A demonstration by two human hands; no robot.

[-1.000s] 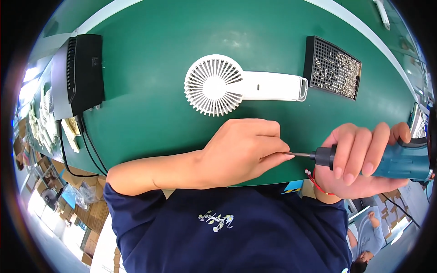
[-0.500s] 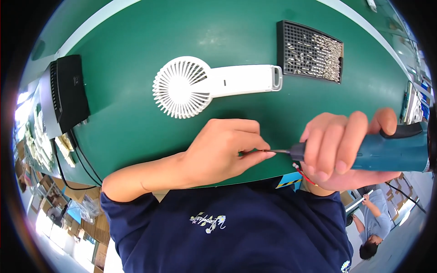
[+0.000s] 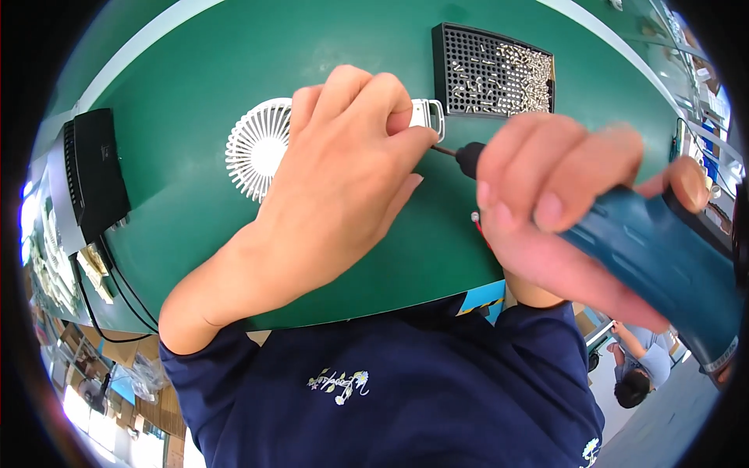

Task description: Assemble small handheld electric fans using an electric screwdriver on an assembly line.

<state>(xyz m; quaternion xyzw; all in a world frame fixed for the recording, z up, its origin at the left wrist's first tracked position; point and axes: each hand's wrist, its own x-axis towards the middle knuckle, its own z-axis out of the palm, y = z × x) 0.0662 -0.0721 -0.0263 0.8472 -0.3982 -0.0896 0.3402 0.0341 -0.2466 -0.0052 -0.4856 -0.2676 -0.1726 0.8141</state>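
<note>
My right hand (image 3: pixel 558 195) is wrapped round a teal electric screwdriver (image 3: pixel 647 242), tilted with its bit pointing up and to the left. The thin bit (image 3: pixel 445 150) reaches the pinched thumb and forefinger of my left hand (image 3: pixel 343 164). Whatever sits between those fingertips is too small or hidden to name. Beneath my left hand lies a white handheld fan (image 3: pixel 257 152) on the green table. Its slatted round head shows at the left and its handle's looped end (image 3: pixel 437 118) at the right, while my hand covers the middle.
A black perforated tray (image 3: pixel 460 58) holding many small silvery screws stands just beyond the fan's handle. At the left is a black box-shaped device (image 3: pixel 101 175) with cables. A co-worker (image 3: pixel 644 363) is in the background at lower right.
Both hands have moved away from my body, up over the fan, the screwdriver going with them and tilting. The view has shifted a little, so the fan and tray appear farther left.
</note>
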